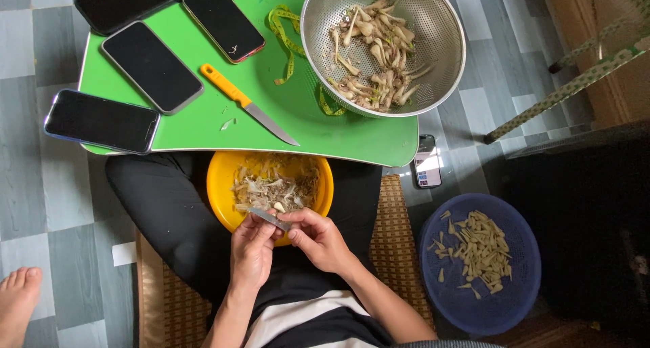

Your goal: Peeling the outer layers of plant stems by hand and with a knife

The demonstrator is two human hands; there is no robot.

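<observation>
Peeling over a yellow bowl, seated on the floor at a green table.

A green table (pixel 203 128) fills the upper left of the frame, with a metal colander (pixel 443 23) of unpeeled cloves at upper centre, four dark phones and an orange-handled knife (pixel 247 104); a blue basket (pixel 514 294) of cleaned pieces sits lower right. At lower centre a yellow bowl (pixel 220 185) of skins rests in the lap. Above its near rim the left hand (pixel 252 250) is closed round a small blade (pixel 269 219), and the right hand (pixel 318 240) pinches its fingers together on something too small to make out. This looks like the stripping step; the next move likely calls for a steady, shallow cut, with the skin dropping into the bowl.
</observation>
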